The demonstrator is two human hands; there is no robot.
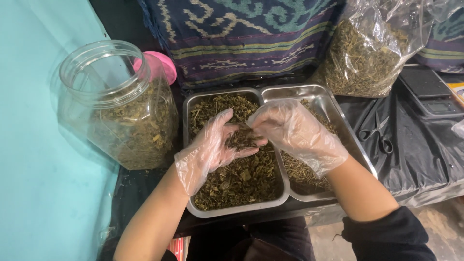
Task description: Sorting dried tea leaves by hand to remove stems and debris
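Note:
Both hands wear thin clear plastic gloves over two steel trays of dried green leaves. My left hand [212, 145] is cupped palm up above the left tray [189, 104], holding a small heap of dried leaves [240, 139]. My right hand [295, 133] reaches over from the right tray [333, 104], its fingertips pinching into that heap. The left tray is nearly full of leaves; the right tray holds a thinner layer, partly hidden by my right hand.
A big clear plastic jar [116, 104] partly filled with dried leaves stands left of the trays, a pink lid [162, 65] behind it. A clear bag of leaves [367, 53] sits back right. Scissors [379, 133] and a digital scale [427, 92] lie on black plastic sheeting at the right.

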